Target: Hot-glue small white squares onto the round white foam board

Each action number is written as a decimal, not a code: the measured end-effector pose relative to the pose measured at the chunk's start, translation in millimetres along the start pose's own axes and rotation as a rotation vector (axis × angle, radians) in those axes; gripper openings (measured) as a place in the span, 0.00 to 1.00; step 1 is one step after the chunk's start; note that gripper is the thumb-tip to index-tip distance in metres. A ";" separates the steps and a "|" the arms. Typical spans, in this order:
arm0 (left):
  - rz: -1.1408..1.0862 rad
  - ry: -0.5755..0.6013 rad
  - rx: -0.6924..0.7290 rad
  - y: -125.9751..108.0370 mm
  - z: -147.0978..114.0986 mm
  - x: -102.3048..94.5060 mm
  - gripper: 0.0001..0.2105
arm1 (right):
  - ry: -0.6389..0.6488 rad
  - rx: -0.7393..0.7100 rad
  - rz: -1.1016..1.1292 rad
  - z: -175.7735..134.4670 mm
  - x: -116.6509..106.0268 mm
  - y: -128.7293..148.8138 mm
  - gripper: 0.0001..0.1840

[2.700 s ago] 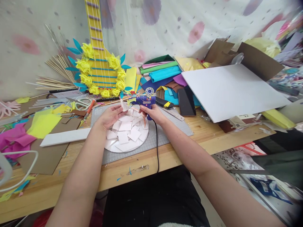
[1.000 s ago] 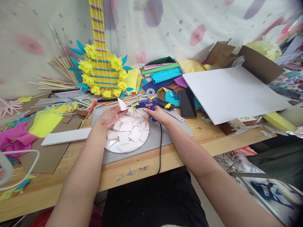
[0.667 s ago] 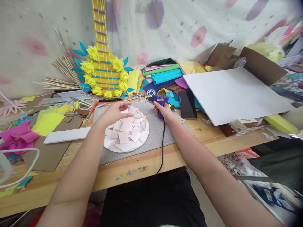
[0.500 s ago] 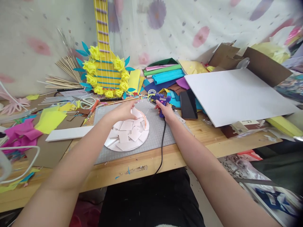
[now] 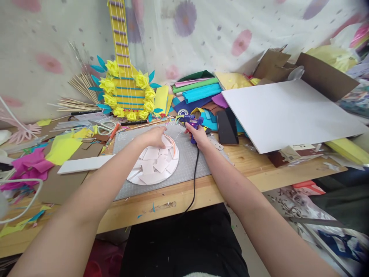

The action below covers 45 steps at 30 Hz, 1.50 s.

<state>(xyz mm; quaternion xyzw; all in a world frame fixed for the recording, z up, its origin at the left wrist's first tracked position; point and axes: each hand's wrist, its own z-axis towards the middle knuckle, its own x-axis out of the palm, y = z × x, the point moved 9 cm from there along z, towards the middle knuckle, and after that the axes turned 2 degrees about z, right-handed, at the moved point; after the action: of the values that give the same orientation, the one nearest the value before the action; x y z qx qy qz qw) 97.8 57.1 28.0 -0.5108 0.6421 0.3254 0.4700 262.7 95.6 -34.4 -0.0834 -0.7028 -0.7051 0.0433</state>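
In my right hand (image 5: 198, 136) is a purple hot glue gun (image 5: 194, 122), its nozzle pointing left and its black cord hanging over the table edge. A white disc (image 5: 152, 179) lies on the grey cutting mat (image 5: 184, 169), its top covered with overlapping pale paper pieces (image 5: 160, 163). Along the disc's upper right rim runs a thin orange strip (image 5: 173, 146). My left hand (image 5: 155, 137) is over the far side of the disc, its curled thumb and fingers closed at the strip's upper end. The fingertips are partly hidden.
A yellow paper guitar (image 5: 129, 92) with yellow flowers stands behind. White-handled scissors (image 5: 108, 127) and an orange cutter (image 5: 113, 132) lie left. A black phone (image 5: 227, 127) and large white board (image 5: 294, 115) are right. A white strip of board (image 5: 83, 164) lies near my left forearm.
My view has shifted slightly. The left thumb and fingers have come a little closer together at the disc's rim. The glue gun stays in my right hand beside the disc.
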 end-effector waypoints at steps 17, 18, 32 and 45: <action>-0.009 -0.039 -0.006 -2.4 15.4 3.4 0.17 | -0.033 0.002 -0.022 0.7 -2.5 -0.3 0.20; 0.014 -0.017 -0.013 -3.9 17.1 7.2 0.18 | -0.027 0.001 -0.023 0.7 -2.0 -0.1 0.20; 0.097 0.101 -0.049 -7.3 16.8 10.5 0.22 | -0.013 -0.008 -0.066 -0.6 -0.8 -0.9 0.21; 0.048 0.082 -0.095 -8.5 7.3 10.1 0.24 | -0.068 -0.028 -0.183 5.2 -4.1 -8.0 0.19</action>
<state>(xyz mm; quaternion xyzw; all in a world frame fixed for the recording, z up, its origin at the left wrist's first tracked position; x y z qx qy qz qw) 107.6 57.9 16.6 -0.5299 0.6566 0.3456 0.4107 265.6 100.7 -43.0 -0.0432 -0.6985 -0.7128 -0.0462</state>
